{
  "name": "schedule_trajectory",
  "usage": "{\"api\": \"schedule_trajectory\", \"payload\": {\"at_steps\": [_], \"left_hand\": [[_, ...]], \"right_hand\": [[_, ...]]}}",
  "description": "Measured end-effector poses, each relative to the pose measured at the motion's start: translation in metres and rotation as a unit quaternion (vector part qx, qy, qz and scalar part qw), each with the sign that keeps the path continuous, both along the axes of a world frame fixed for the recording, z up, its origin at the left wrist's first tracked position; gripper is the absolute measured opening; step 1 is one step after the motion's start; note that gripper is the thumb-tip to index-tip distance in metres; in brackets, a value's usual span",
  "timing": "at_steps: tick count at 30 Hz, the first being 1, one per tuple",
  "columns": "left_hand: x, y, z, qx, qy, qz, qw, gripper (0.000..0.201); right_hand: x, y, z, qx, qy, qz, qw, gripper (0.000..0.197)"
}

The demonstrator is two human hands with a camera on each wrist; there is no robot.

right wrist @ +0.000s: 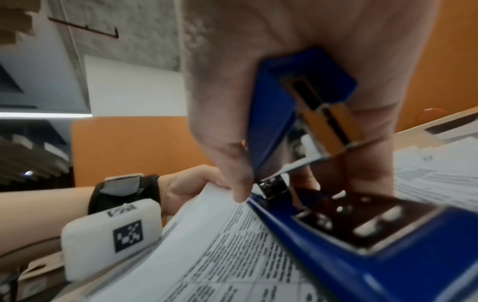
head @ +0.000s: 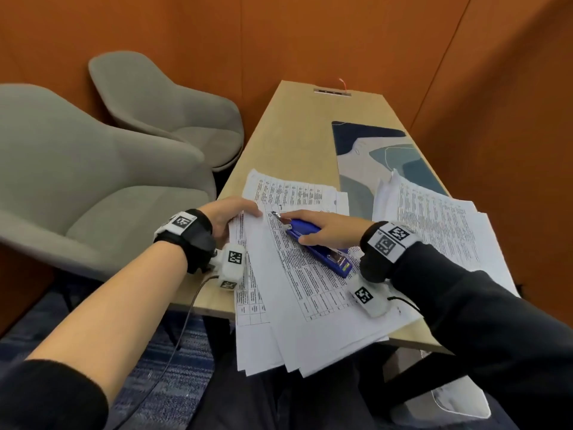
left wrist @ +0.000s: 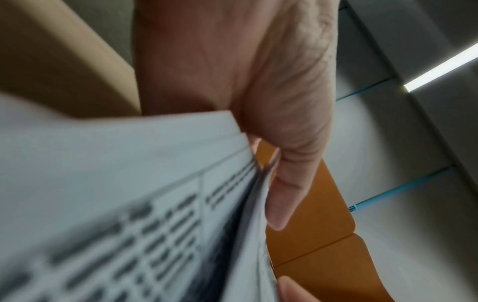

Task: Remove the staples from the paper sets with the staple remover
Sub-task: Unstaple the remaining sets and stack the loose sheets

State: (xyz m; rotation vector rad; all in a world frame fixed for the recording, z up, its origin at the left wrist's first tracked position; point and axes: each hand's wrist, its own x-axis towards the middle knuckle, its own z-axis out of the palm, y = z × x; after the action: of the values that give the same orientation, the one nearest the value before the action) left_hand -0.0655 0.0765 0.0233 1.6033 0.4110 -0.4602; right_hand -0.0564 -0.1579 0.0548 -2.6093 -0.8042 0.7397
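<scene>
A stapled set of printed pages (head: 297,290) lies on top of a loose heap at the near end of the table and overhangs its edge. My left hand (head: 235,216) grips this set at its upper left edge, thumb on top and fingers underneath; the left wrist view shows the thumb (left wrist: 284,183) along the page edges (left wrist: 129,183). My right hand (head: 322,228) holds a blue stapler-style staple remover (head: 313,243), index finger stretched along its top. Its metal tip (head: 276,216) touches the page near the top corner. In the right wrist view the tool (right wrist: 362,255) lies on the sheet (right wrist: 220,255).
More printed pages (head: 434,218) are spread to the right, partly over a blue patterned mat (head: 372,156). Bare wooden table (head: 294,128) stretches beyond. Two grey chairs (head: 108,181) stand to the left, and orange walls close in all round.
</scene>
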Motion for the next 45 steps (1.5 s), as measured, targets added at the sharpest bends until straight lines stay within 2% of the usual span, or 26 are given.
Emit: {"api": "schedule_trajectory", "payload": {"at_steps": [4,6,11,17,21,28,34,36,38,40,41,42,43,45], "left_hand": [[0.017,0.005,-0.015,0.006,0.015,-0.03,0.999,0.053],[0.026,0.006,-0.025,0.017,0.006,-0.012,1.0,0.047],[0.007,-0.011,-0.007,0.023,-0.003,0.034,0.999,0.029],[0.009,-0.018,-0.005,0.055,-0.03,0.021,0.998,0.027],[0.012,-0.018,-0.003,0.095,-0.017,0.015,0.995,0.033],[0.011,-0.017,-0.002,0.084,-0.008,0.0,0.996,0.031],[0.013,-0.016,-0.008,0.126,-0.046,-0.003,0.991,0.03],[0.013,-0.014,-0.011,0.128,-0.052,0.003,0.99,0.032],[0.014,-0.015,-0.014,0.115,-0.056,0.005,0.992,0.032],[0.013,-0.015,-0.014,0.098,-0.06,0.006,0.993,0.027],[0.012,-0.016,-0.012,0.095,-0.059,0.004,0.994,0.025],[0.011,-0.015,-0.009,0.089,-0.052,-0.003,0.995,0.025],[0.01,-0.014,-0.007,0.075,-0.041,-0.01,0.996,0.03],[0.008,-0.009,-0.004,0.036,0.001,-0.025,0.999,0.042]], "right_hand": [[0.002,0.017,0.002,-0.072,-0.045,0.033,0.996,0.05],[0.003,0.02,0.003,-0.086,-0.047,0.033,0.995,0.049],[0.005,0.021,0.001,-0.1,-0.049,0.027,0.993,0.049],[0.003,0.028,0.003,-0.124,-0.057,0.028,0.99,0.05],[0.0,0.033,0.001,-0.126,-0.06,0.031,0.99,0.05],[0.009,0.036,0.003,-0.116,-0.049,0.035,0.991,0.05],[0.01,0.053,-0.007,-0.108,-0.088,0.039,0.989,0.053],[0.017,0.048,-0.002,-0.073,-0.029,0.019,0.997,0.05],[0.022,0.038,-0.005,0.033,0.096,-0.023,0.995,0.044],[0.013,0.033,-0.01,0.157,0.242,-0.115,0.95,0.038],[0.011,0.032,-0.015,0.183,0.264,-0.144,0.936,0.038],[0.011,0.033,-0.017,0.174,0.239,-0.142,0.945,0.04],[0.012,0.034,-0.016,0.137,0.178,-0.119,0.967,0.044],[0.011,0.037,-0.008,0.029,0.069,-0.037,0.996,0.058]]}}
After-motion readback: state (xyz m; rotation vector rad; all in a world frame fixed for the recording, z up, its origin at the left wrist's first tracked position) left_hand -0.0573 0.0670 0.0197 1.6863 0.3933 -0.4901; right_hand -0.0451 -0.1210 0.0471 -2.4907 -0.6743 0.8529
